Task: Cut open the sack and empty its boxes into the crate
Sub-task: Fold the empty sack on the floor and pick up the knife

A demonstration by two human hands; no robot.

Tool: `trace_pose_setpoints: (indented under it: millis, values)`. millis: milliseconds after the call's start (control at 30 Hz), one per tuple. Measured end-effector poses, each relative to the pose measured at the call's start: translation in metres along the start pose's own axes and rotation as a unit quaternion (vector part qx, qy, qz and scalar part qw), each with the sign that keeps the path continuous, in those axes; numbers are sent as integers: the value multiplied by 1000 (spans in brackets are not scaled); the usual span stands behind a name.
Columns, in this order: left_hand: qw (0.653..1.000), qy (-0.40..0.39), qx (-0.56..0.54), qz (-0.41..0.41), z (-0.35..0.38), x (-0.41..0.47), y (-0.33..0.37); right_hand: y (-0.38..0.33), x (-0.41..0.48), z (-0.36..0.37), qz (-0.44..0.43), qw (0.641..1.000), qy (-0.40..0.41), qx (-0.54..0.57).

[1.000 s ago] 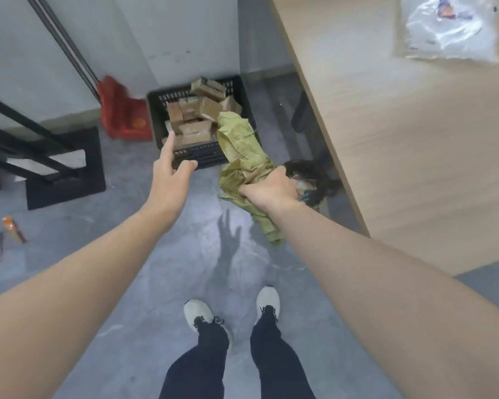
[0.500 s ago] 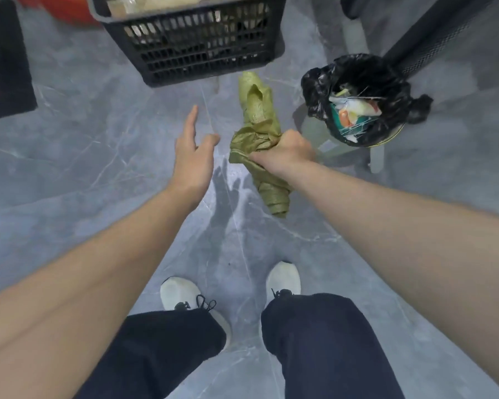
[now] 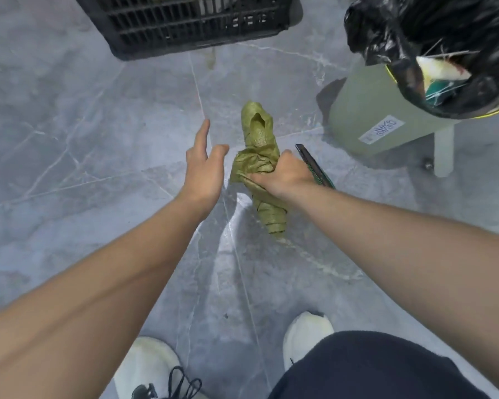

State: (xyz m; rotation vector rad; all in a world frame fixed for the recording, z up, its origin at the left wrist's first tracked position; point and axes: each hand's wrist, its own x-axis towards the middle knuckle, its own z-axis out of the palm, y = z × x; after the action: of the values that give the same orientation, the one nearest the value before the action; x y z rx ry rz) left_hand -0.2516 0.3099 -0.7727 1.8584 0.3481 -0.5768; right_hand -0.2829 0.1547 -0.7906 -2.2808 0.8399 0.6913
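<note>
The sack [image 3: 257, 133] is bunched into a crumpled twist of olive-green woven plastic. Its coarse weave shows in the folds, and one puckered end points away from the person. The right hand [image 3: 285, 175] grips it round the middle with the fingers curled tight into the cloth. A creased tail of the sack trails out under the wrist. It is held above the floor [image 3: 69, 145], between the two arms and in front of the feet. Whether any part of it touches the floor cannot be told.

A slim, dark, flat tool [image 3: 314, 165] with a green edge juts out at the far side of the same hand. Whether the hand holds it or it lies on the floor beyond is unclear. The left hand [image 3: 205, 174] hovers just beside the sack without touching it, fingers straight and loosely spread, thumb out toward the cloth.

The floor is large glossy grey tiles with pale marble-like veins and thin grout lines, and it reflects a soft band of light below the sack. At the top edge stands the crate [image 3: 190, 27], black moulded plastic with a slatted lattice wall. Its contents are mostly cut off by the frame.

To the right a pale grey-green bin [image 3: 363, 119] with a smooth rounded wall carries a white label [image 3: 382, 129]. It is lined with a crinkled shiny black bag [image 3: 401, 27] holding scraps of rubbish. A white leg [image 3: 443, 151] stands just beside the bin. White shoes [image 3: 149, 367] and dark trousers [image 3: 386, 367] fill the bottom of the view.
</note>
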Motion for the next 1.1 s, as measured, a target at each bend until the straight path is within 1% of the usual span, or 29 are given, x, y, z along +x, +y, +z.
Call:
trace_pose_setpoints:
  millis: [233,433,500,633,700,767,867,1000,1100]
  values:
    - [999,-19,-35,29,25,15,-29,19,20,26,-22,1000,-4,-7]
    - [998,-44,-30,26,34,7,-24,24,13,16,-24,1000,-13,3]
    - [998,-54,-36,27,37,5,-19,27,8,7,-33,999,16,17]
    - [997,-67,-30,39,41,3,-5,44,13,-13,-86,987,121,56]
    - [997,-68,-27,36,41,3,2,59,23,-22,-84,981,163,71]
    - [997,-58,-21,36,42,6,5,79,34,-26,-61,980,184,45]
    - [998,-46,-14,40,44,9,6,107,40,-21,-22,986,166,-10]
    - [998,-46,1,43,45,11,2,124,44,-13,-16,990,130,-47]
    - [999,-44,7,31,45,14,-3,127,49,-10,-14,991,122,-52]
